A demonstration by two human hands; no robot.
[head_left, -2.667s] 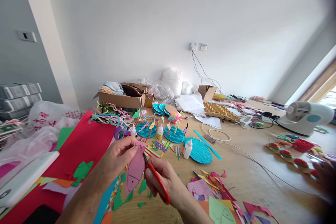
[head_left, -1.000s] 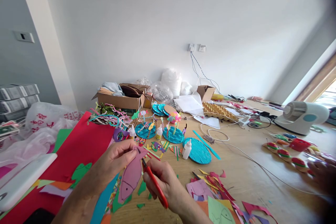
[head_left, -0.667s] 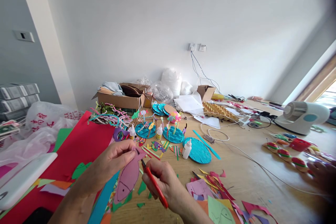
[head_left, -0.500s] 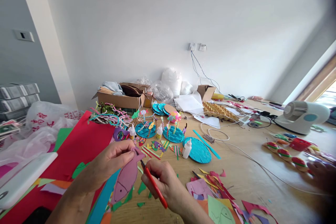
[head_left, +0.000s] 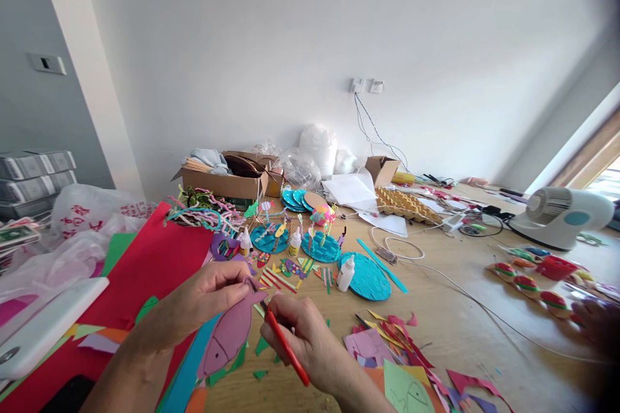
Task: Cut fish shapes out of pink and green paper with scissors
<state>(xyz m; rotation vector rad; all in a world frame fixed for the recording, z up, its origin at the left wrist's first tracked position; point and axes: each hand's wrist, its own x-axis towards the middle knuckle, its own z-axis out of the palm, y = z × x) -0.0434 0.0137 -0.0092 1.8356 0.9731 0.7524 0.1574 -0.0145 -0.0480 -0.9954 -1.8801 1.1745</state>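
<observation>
Head view: left hand (head_left: 208, 290) pinches the purple paper fish (head_left: 228, 332) by its tail; right hand (head_left: 303, 335) grips red-handled scissors (head_left: 287, 343), tips right by that tail!

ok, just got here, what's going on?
A person's left hand pinches a pink paper fish by its tail, head pointing down. The right hand holds red-handled scissors, blades close to the tail; whether they touch it is hard to tell. Green scraps lie on the table below. Farther back, a white bottle stands by a blue disc.
</observation>
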